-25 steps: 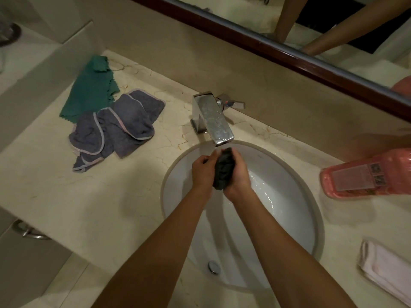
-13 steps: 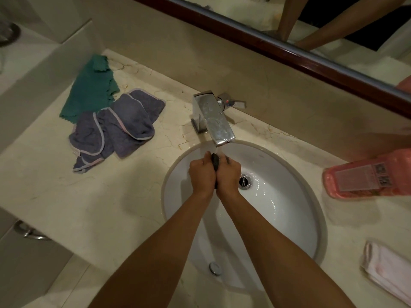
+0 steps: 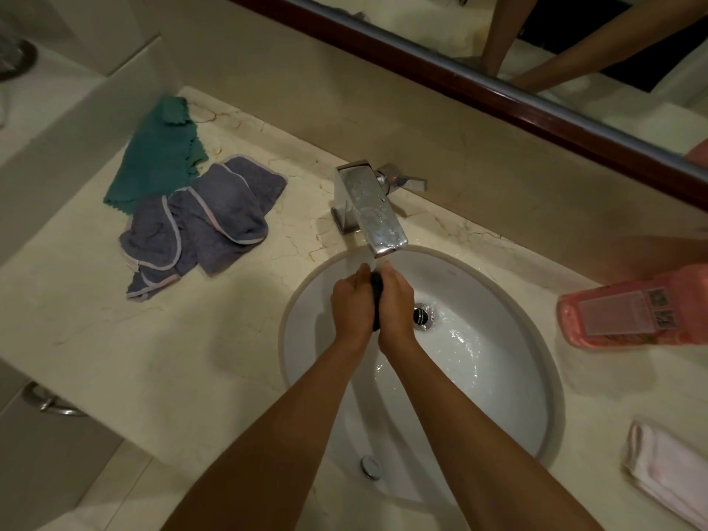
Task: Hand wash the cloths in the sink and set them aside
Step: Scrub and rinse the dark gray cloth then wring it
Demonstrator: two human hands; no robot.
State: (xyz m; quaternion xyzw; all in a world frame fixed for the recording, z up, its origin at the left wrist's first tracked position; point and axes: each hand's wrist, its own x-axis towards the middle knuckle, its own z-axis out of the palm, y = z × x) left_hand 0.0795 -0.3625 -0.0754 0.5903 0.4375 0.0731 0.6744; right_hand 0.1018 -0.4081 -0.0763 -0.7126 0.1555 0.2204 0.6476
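A dark wadded cloth (image 3: pixel 377 297) is squeezed between my two hands over the white sink (image 3: pixel 498 377), just under the chrome tap's spout (image 3: pixel 377 220). My left hand (image 3: pixel 350 308) and my right hand (image 3: pixel 396 304) press together around it, so only a narrow dark strip shows between them. On the counter to the left lie purple-grey cloths with pale edging (image 3: pixel 207 220) and a green cloth (image 3: pixel 161 155), partly under them.
A pink bottle (image 3: pixel 632 312) lies on its side on the counter right of the basin. A folded pale pink cloth (image 3: pixel 666 473) sits at the front right. The drain plug (image 3: pixel 421 315) shows in the wet basin. A mirror runs along the back wall.
One second ago the cloth stood out as a dark bundle between my hands. My hands have since closed tighter round it and hide most of it.
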